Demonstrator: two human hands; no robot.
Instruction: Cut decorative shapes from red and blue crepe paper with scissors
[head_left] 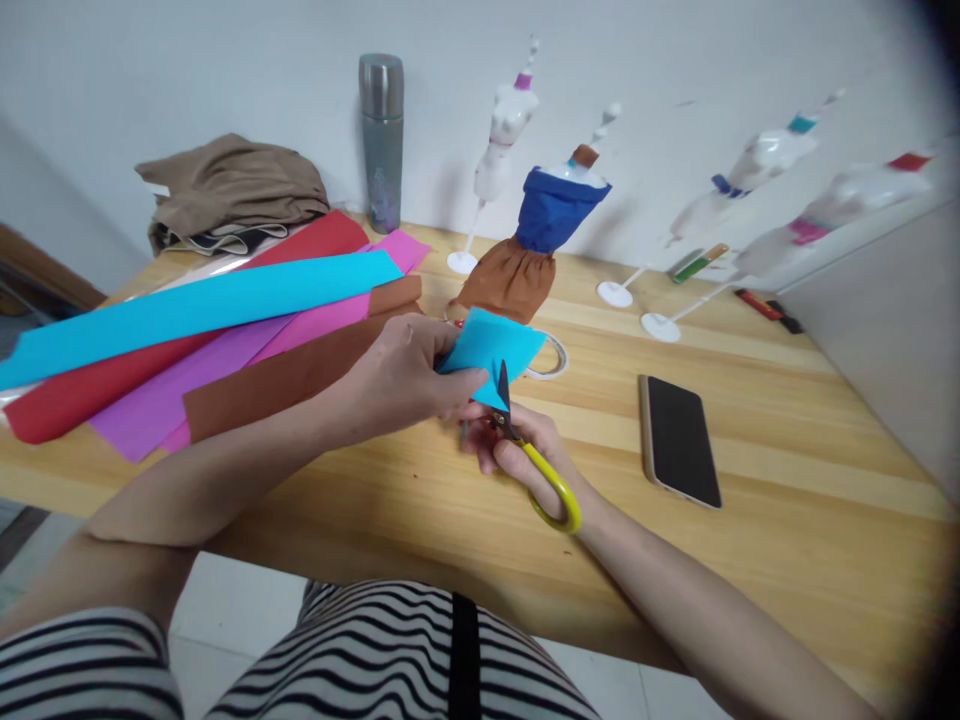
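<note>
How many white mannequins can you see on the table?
4: a purple-collared mannequin right of the flask, a dressed mannequin beside it, then, farther right, a teal-collared mannequin and, rightmost, a red-collared mannequin. I see no others partly hidden.

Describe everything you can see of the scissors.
The scissors have a glossy yellow handle, plastic-looking, with one loop showing, and dark, metal-looking blades. The right hand grips them above the table. They slant, handle nearer the wearer, tip pointing away. One blade crosses the front of the blue piece; the other is hidden, so I can't tell how wide they stand open.
</note>
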